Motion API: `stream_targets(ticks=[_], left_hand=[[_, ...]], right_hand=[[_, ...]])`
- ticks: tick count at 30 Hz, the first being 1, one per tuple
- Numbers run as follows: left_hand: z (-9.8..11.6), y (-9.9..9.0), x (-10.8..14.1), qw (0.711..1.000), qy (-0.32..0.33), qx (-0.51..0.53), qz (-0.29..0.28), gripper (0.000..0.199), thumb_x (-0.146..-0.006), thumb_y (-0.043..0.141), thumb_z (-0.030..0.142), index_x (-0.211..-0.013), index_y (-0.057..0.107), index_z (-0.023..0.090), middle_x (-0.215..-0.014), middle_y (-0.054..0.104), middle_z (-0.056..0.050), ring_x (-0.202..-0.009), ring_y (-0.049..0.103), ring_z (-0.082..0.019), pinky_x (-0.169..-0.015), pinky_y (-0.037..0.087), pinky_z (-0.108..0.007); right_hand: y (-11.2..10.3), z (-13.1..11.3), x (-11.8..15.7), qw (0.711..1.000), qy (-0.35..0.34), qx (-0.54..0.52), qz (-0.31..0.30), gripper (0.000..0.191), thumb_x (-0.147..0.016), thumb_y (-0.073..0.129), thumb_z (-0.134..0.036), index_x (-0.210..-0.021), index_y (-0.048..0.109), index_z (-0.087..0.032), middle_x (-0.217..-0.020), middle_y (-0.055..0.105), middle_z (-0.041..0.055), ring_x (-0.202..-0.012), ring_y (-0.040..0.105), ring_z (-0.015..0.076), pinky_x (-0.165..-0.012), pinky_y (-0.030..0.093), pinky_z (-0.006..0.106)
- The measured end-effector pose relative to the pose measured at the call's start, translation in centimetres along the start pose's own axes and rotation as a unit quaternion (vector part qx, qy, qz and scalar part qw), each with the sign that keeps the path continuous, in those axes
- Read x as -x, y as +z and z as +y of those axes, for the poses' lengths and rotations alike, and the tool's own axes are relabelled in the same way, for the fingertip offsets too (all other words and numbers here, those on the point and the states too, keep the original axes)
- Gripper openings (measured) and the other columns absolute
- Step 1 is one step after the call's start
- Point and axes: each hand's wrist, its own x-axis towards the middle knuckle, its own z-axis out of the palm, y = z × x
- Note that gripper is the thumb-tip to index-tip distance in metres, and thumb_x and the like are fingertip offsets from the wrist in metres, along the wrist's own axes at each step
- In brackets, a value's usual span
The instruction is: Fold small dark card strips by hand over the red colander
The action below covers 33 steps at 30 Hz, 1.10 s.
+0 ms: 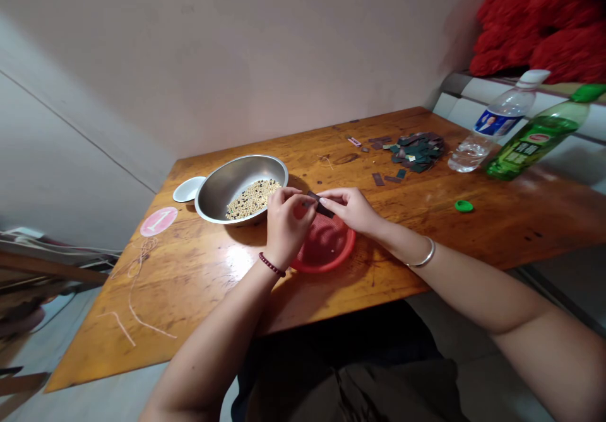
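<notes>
Over a red plastic basket [348, 252], a small dark flat strip [324, 207] is held in front of me. My right hand [353, 210] pinches it between thumb and fingers from the right. From the left, my left hand [286, 225] has its thumb and fingertips closed on the strip's near left end. Bent fingers hide part of the strip and the basket's far rim. Just left of my left hand stands a steel bowl [213, 192] with pale and dark beads or seeds [250, 199] in it.
A small white bowl [187, 188], a pink disc marked 1 [159, 221] and loose string [135, 289] are on the left. Dark strips lie in a pile [419, 151] at the back right. A clear bottle [492, 122], green bottle [534, 138] and green cap [464, 205] are right.
</notes>
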Motion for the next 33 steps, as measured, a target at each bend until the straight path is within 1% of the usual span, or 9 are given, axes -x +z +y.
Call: stream_targets(ticks=[4,7,10,15,20,25,30,33], left_hand=[[0.03,-0.14,-0.04,0.999,0.021,-0.027,-0.005,0.005,-0.081,0.07,0.025,-0.082,0.069,0.02,-0.096,0.061,-0.005,-0.097,0.055,-0.02,-0.091,0.045,-0.041],[-0.12,-0.18,-0.07,0.999,0.017,-0.042,-0.009,0.004,-0.082,0.068,0.023,-0.082,0.068,0.019,-0.098,0.06,-0.006,-0.099,0.054,-0.021,-0.093,0.043,-0.042],[-0.11,-0.08,0.07,0.998,0.013,-0.054,0.001,0.004,-0.083,0.067,0.023,-0.081,0.067,0.019,-0.099,0.06,-0.006,-0.099,0.053,-0.021,-0.093,0.043,-0.042],[0.19,0.07,0.4,0.998,0.038,-0.056,-0.01,0.003,-0.084,0.065,0.022,-0.084,0.065,0.019,-0.099,0.06,-0.006,-0.1,0.051,-0.021,-0.094,0.043,-0.042],[0.21,-0.18,0.36,0.997,0.017,-0.077,0.002,0.003,-0.084,0.064,0.022,-0.083,0.064,0.019,-0.1,0.059,-0.007,-0.099,0.051,-0.022,-0.093,0.043,-0.043],[0.33,-0.06,0.46,0.997,0.033,-0.069,-0.008,0.002,-0.084,0.065,0.021,-0.083,0.065,0.019,-0.1,0.059,-0.007,-0.101,0.051,-0.022,-0.094,0.042,-0.043],[0.28,-0.04,0.5,0.996,0.02,-0.081,0.001,0.003,-0.083,0.065,0.022,-0.081,0.065,0.02,-0.101,0.059,-0.007,-0.1,0.05,-0.023,-0.092,0.042,-0.044],[0.33,-0.03,0.52,0.996,0.04,-0.074,-0.006,0.004,-0.084,0.065,0.023,-0.083,0.065,0.019,-0.101,0.059,-0.007,-0.101,0.05,-0.023,-0.094,0.042,-0.043]], right_hand=[[0.06,-0.02,0.07,1.0,0.004,0.007,-0.007,0.028,-0.077,0.068,-0.036,-0.097,0.076,-0.019,-0.098,0.076,0.0064,-0.095,0.071,0.0224,-0.09,0.054,0.036],[0.05,0.05,0.1,1.0,0.008,0.008,-0.014,0.03,-0.077,0.068,-0.037,-0.099,0.076,-0.019,-0.098,0.076,0.0067,-0.094,0.071,0.0227,-0.09,0.055,0.037],[0.03,0.18,0.09,1.0,0.009,0.015,-0.01,0.03,-0.077,0.068,-0.037,-0.099,0.076,-0.019,-0.098,0.076,0.0071,-0.094,0.071,0.0232,-0.089,0.055,0.037],[0.05,0.3,0.07,1.0,0.006,0.02,-0.006,0.03,-0.076,0.069,-0.037,-0.099,0.076,-0.019,-0.099,0.076,0.0071,-0.094,0.071,0.0239,-0.089,0.055,0.038],[0.09,0.25,0.14,1.0,0.01,0.019,-0.009,0.031,-0.077,0.068,-0.036,-0.101,0.075,-0.019,-0.101,0.076,0.0069,-0.095,0.071,0.0239,-0.09,0.055,0.038],[0.08,0.35,0.12,0.999,0.008,0.031,-0.012,0.031,-0.077,0.068,-0.038,-0.1,0.076,-0.019,-0.1,0.076,0.0074,-0.095,0.071,0.0245,-0.09,0.055,0.039],[0.1,0.45,0.03,1.0,0.017,0.026,-0.008,0.034,-0.076,0.068,-0.04,-0.102,0.076,-0.019,-0.101,0.076,0.0077,-0.094,0.071,0.0242,-0.088,0.055,0.039],[0.12,0.35,0.0,0.999,0.014,0.028,-0.009,0.035,-0.075,0.069,-0.041,-0.101,0.076,-0.019,-0.1,0.076,0.0078,-0.094,0.071,0.0243,-0.088,0.055,0.038]])
